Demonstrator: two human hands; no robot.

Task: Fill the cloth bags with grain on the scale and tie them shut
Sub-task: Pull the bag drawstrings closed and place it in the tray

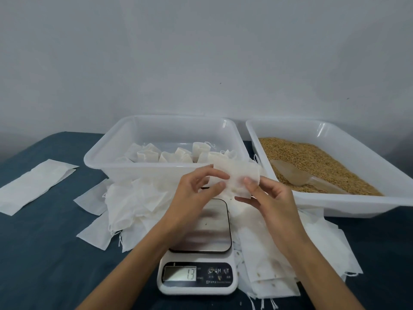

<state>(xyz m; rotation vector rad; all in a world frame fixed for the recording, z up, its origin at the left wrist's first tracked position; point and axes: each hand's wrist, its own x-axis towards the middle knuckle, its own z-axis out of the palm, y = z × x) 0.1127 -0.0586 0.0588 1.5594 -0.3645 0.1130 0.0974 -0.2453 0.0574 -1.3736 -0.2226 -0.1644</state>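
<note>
A dark blue table (44,253) fills the lower view, set against a plain pale wall. At the back right sits a wide white tray (335,204) heaped with brown grain (312,159), a translucent scoop (297,175) lying in it, ready for filling. Left of it, a clear tub (107,162) holds several filled, tied bags (176,155), seemingly the finished pile. Loose empty cloth bags (138,198) lie scattered on both sides of the scale, within easy reach. The digital scale (199,260) stands front and centre, its steel plate bare and its display reading 13. Just above the plate, both hands hold one empty cloth bag (237,177) in the air: the left hand (194,191) pinches its left edge, the right hand (266,195) pinches its lower right corner, probably to work the mouth open before any grain goes in.
</note>
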